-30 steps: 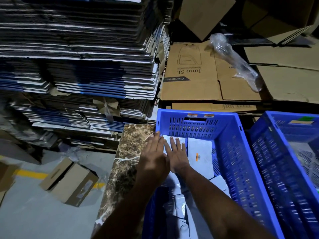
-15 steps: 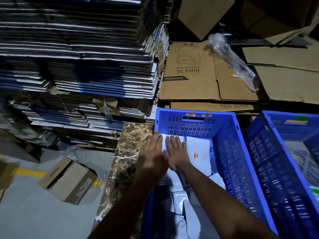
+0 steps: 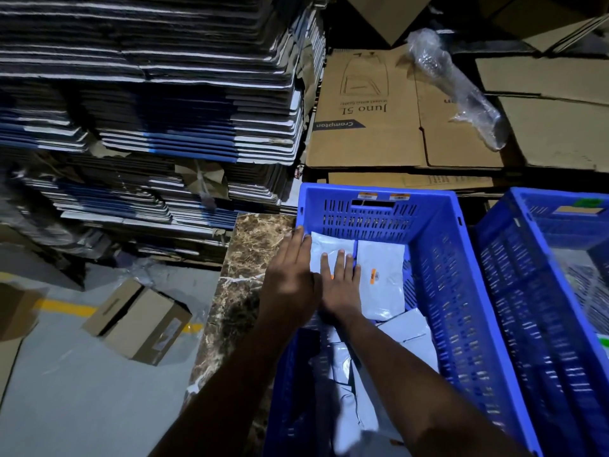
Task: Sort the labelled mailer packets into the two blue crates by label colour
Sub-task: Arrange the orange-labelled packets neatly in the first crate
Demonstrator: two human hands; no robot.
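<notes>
A blue crate (image 3: 441, 258) with orange tags on its far rim holds several white mailer packets. My left hand (image 3: 290, 278) and my right hand (image 3: 339, 285) lie flat, fingers together, on a white packet (image 3: 326, 249) at the crate's far left corner. Beside it lies another white packet (image 3: 382, 282) with an orange label. More packets (image 3: 412, 338) are piled nearer to me. A second blue crate (image 3: 527, 308) stands to the right, with a green tag on its far wall; its contents are mostly out of view.
The crates rest on a brown marble slab (image 3: 244, 282). Tall stacks of flattened cartons (image 3: 148, 94) rise at the left. Flat brown cardboard (image 3: 372, 110) and a bubble-wrap roll (image 3: 458, 84) lie behind. A small carton (image 3: 138, 321) sits on the grey floor.
Both hands stay pressed flat on the packet in the crate's far left corner; they have barely shifted. The view has tilted slightly.
</notes>
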